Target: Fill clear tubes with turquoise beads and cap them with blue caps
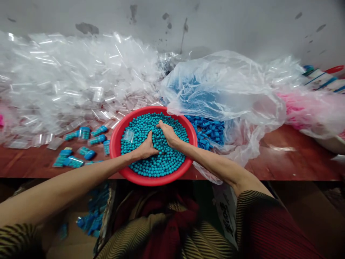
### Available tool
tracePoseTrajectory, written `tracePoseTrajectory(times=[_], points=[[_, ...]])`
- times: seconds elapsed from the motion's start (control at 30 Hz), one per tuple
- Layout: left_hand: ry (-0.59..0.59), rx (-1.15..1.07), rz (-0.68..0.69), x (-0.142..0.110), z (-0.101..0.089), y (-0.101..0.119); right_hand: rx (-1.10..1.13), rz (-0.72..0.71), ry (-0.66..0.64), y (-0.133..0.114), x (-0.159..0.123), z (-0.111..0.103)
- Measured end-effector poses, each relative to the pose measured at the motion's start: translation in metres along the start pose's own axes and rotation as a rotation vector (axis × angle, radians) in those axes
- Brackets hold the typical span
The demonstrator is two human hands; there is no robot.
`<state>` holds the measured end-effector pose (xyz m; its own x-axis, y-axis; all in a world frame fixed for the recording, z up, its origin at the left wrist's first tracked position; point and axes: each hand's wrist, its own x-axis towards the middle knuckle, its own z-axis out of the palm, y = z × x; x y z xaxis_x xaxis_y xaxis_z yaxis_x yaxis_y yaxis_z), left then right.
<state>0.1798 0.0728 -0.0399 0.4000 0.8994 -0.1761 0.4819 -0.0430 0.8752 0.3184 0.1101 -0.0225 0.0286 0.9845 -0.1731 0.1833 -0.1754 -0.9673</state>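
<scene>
Centrally, red basin: the round plastic basin [156,180] sits at the near edge of the reddish table [283,154], filled with turquoise beads [153,167].
Left hand: in the beads, the left hand [147,149] has its thumb spread from the fingers, the fingertips partly sunk.
Right hand: just beyond it, the right hand [168,133] has its thumb raised and the other fingers partly buried; whether they pinch any beads, I cannot tell.
Loose container: one small clear container [128,135] lies on the beads, left of both hands.
Filled containers: several bead-filled containers [84,133], some blue-capped, lie scattered on the table left of the basin.
Clear heap: a large mound of clear plastic containers [67,90] covers the back left, up against the stained grey wall [229,25].
In the way: a crumpled translucent bag [229,82] reaches the basin's far right rim and covers part of the blue plastic pieces [207,133] beside it; the forearms hide stretches of the near rim.
Far right: pink pieces [293,108] show under film.
Below the table: more blue containers [91,219] lie in a cardboard box.
</scene>
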Motion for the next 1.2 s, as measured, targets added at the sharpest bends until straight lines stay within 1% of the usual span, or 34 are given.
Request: tracePoseTrajectory(times=[0.07,0.13,0.23,0.27,0.33,0.47,0.57,0.63,0.67,0.7,0.73,0.8,0.83,0.87,0.9,0.93,0.97,1.0,1.03,1.1,1.2], points=[[0.061,0.025,-0.043,-0.002,-0.002,0.002,-0.064,-0.061,-0.050,0.000,-0.006,0.004],[0.092,0.029,-0.008,0.000,-0.004,0.003,-0.179,-0.171,-0.113,0.000,-0.016,0.011],[0.070,0.046,0.066,0.003,-0.007,0.001,-0.401,-0.368,-0.157,0.001,-0.030,0.023],[0.061,0.059,0.070,0.003,-0.009,0.000,-0.471,-0.408,-0.164,0.002,-0.034,0.025],[0.053,0.081,0.066,0.000,-0.014,-0.003,-0.574,-0.437,-0.190,0.003,-0.039,0.028],[0.053,0.087,0.062,-0.010,-0.025,-0.010,-0.616,-0.479,-0.329,0.000,-0.045,0.028],[0.074,0.088,0.085,-0.011,-0.028,-0.012,-0.572,-0.574,-0.369,-0.011,-0.050,0.025],[0.076,0.129,0.096,-0.009,-0.026,-0.011,-0.504,-0.671,-0.350,-0.022,-0.051,0.013],[0.087,0.169,0.089,-0.009,-0.024,-0.010,-0.462,-0.717,-0.321,-0.026,-0.051,0.001],[0.107,0.216,0.076,-0.009,-0.022,-0.009,-0.414,-0.750,-0.260,-0.029,-0.048,-0.014],[0.128,0.268,0.061,-0.011,-0.020,-0.007,-0.371,-0.753,-0.151,-0.030,-0.043,-0.034],[0.155,0.373,0.044,-0.019,-0.017,-0.002,-0.362,-0.678,0.113,-0.026,-0.027,-0.080],[0.159,0.423,0.040,-0.024,-0.016,0.002,-0.379,-0.606,0.258,-0.021,-0.015,-0.104],[0.162,0.478,0.037,-0.029,-0.014,0.006,-0.424,-0.535,0.367,-0.015,0.000,-0.127],[0.174,0.539,0.029,-0.035,-0.013,0.011,-0.490,-0.467,0.449,-0.008,0.015,-0.147],[0.197,0.604,0.014,-0.040,-0.012,0.016,-0.571,-0.403,0.476,-0.001,0.031,-0.163],[0.225,0.668,-0.003,-0.045,-0.011,0.021,-0.646,-0.348,0.465,0.007,0.047,-0.173],[0.252,0.726,-0.015,-0.048,-0.010,0.025,-0.708,-0.298,0.430,0.015,0.062,-0.179],[0.273,0.772,-0.026,-0.051,-0.009,0.029,-0.754,-0.252,0.388,0.022,0.074,-0.179],[0.261,0.825,-0.069,-0.053,-0.008,0.033,-0.807,-0.205,0.294,0.037,0.090,-0.171],[0.177,0.838,-0.146,-0.051,-0.008,0.033,-0.791,-0.224,0.249,0.054,0.090,-0.156]])
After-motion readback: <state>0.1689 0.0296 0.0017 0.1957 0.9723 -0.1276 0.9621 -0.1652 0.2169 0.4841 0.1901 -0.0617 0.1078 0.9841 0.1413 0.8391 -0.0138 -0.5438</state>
